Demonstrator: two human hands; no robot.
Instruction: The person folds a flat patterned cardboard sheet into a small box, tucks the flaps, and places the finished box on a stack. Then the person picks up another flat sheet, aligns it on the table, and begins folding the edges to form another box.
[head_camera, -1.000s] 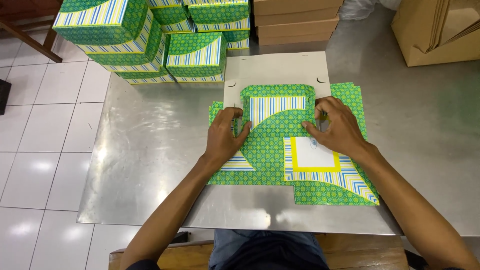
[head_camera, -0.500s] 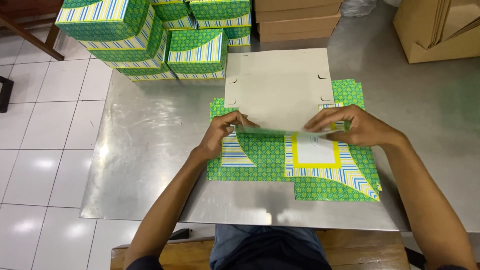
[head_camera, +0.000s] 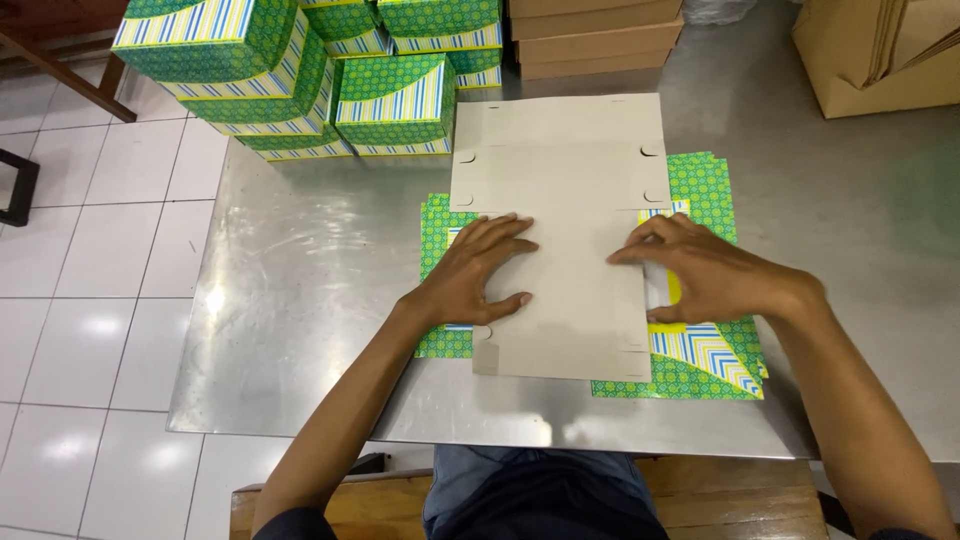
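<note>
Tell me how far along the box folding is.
Done: assembled green boxes stacked at the table's far edge. In hand: both hands, left hand and right hand, press a flat grey-backed carton blank. Left: that blank is unfolded, and more printed blanks lie beneath.

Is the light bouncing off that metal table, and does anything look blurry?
Head view: soft glare patches on the steel table, brightest near its front edge, and on the floor tiles; the grey cardboard sheet stays matte; left hand and right hand look sharp; straight edges bow slightly near the corners.
</note>
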